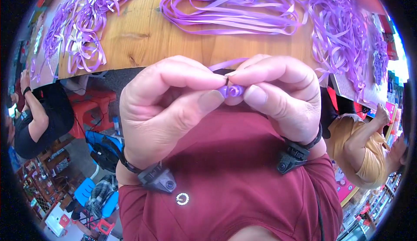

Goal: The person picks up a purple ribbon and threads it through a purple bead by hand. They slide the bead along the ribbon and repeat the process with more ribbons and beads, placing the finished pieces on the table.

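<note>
Both my hands meet in front of my chest, just off the near edge of the wooden table. My left hand pinches one side of a small coil of purple ribbon between thumb and forefinger. From the other side my right hand closes on the same coil, its thumb and fingertips touching it. A strip of purple ribbon runs up behind the fingers. Part of the coil is hidden by my fingertips.
On the wooden table lies a long looped bundle of purple ribbon. Tangled ribbon heaps flank it left and right. One person sits at the left, another at the right. Blue chair and red stool stand left.
</note>
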Demonstrator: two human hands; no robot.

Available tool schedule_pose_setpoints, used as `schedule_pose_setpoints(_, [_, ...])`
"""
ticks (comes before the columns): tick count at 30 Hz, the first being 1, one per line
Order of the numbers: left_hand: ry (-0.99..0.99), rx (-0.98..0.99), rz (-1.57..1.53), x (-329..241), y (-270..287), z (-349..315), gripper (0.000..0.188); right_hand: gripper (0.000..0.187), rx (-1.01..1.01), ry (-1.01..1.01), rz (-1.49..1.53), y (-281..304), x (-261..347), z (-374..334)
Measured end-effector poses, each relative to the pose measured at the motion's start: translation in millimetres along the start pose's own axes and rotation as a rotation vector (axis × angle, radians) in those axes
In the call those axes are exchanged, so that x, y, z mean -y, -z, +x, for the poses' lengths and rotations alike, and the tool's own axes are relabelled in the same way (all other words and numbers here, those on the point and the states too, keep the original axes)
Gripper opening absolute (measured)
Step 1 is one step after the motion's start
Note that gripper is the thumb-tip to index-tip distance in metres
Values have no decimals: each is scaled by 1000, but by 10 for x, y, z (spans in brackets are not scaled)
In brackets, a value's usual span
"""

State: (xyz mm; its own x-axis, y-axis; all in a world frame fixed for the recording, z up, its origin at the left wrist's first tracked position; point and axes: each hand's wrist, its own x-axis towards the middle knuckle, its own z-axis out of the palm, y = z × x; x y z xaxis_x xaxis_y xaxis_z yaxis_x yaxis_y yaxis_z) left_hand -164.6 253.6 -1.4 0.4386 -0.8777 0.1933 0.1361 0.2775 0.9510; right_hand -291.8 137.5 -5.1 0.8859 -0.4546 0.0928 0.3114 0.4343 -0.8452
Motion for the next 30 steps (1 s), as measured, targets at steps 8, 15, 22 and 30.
schedule_pose_setpoints(8, [52, -32, 24, -20, -12, -27, 12, 16, 42, 43, -85, 26, -11, -12])
schedule_pose_setpoints(15, [9, 1, 132, 5, 23, -20, 12, 17, 82, 82, -378, 61, 35, -16])
schedule_pose_setpoints(22, [42, 3, 217, -15, 48, -37, 13, 20, 136, 347, -849, 52, 55, 24])
schedule_pose_setpoints(30, [259, -31, 44, -58, 51, -40, 11, 19, 92, 530, -1107, 18, 1, 0])
